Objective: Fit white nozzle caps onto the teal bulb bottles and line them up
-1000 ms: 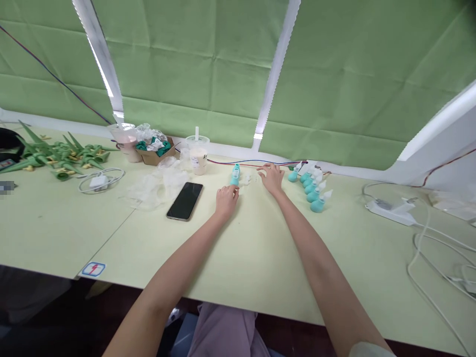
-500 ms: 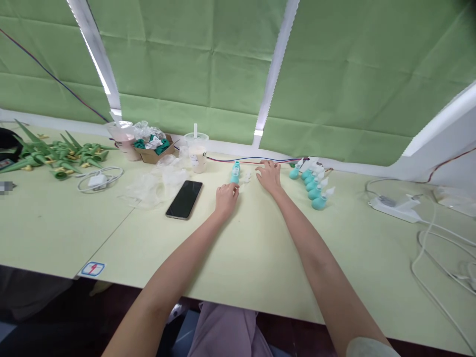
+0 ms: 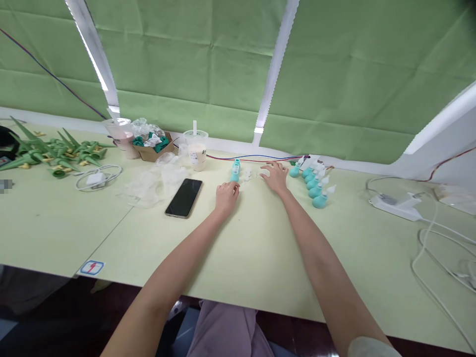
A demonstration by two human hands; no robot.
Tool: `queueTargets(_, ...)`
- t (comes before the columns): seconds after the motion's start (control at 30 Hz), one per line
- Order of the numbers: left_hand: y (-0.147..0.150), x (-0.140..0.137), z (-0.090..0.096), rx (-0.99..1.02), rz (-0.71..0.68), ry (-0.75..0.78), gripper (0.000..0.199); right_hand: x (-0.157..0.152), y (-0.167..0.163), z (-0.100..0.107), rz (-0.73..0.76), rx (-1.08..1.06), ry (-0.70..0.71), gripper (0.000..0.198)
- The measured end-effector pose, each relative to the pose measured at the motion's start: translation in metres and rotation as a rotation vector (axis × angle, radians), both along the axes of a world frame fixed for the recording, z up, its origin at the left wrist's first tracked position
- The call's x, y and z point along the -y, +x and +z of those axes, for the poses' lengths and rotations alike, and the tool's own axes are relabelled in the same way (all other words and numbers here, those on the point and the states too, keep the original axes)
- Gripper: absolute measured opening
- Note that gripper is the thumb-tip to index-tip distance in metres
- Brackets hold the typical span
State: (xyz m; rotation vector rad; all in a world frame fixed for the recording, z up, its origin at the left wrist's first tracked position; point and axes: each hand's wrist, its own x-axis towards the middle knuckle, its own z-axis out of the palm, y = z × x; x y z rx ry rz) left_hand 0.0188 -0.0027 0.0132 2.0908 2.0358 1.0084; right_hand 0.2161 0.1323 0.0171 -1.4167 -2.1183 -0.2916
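Note:
My left hand rests on the table with its fingers curled together, right at the near end of a short row of small turquoise parts. Whatever may lie under its fingertips is hidden. My right hand is open, palm down, fingers spread and holding nothing. Between the two hands lie a few small whitish, clear pieces. Right of my right hand stand several turquoise squeeze bulbs with white pointed tips, lined up in a row, with one bulb set slightly apart.
A black phone lies left of my left hand, beside crumpled clear plastic bags. Behind stand a drink cup and a small cardboard box. Green plastic parts heap at far left; a white power strip lies right.
My right hand has shifted a little to the right, away from the small clear pieces. My left hand stays by the turquoise parts.

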Motion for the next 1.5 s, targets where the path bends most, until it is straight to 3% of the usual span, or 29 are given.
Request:
queueTargets(0.2, -0.001, 0.0, 0.0, -0.003, -0.001, 0.004, 0.019, 0.007, -0.016, 0.006, 0.107, 0.156, 0.022, 0.015)
queueTargets(0.5, 0.0, 0.001, 0.001, 0.002, -0.018, -0.012, 0.019, -0.001, -0.03, -0.004, 0.07, 0.199, -0.026, 0.028)
queueTargets(0.77, -0.001, 0.001, 0.0, 0.013, -0.026, -0.013, 0.019, -0.001, -0.029, -0.004, 0.034, 0.003, -0.041, 0.021)
queueTargets(1.13, 0.0, 0.0, 0.0, 0.002, -0.021, -0.019, 0.019, -0.01, -0.029, -0.009, 0.027, -0.056, -0.117, 0.025)
queueTargets(1.3, 0.0, 0.0, 0.0, 0.009, -0.021, -0.026, 0.019, -0.005, -0.027, -0.007, -0.024, -0.123, -0.052, 0.029)
queueTargets(1.5, 0.001, 0.001, 0.002, 0.008, -0.027, -0.036, 0.019, -0.002, -0.017, -0.004, 0.073, 0.049, -0.02, 0.022)
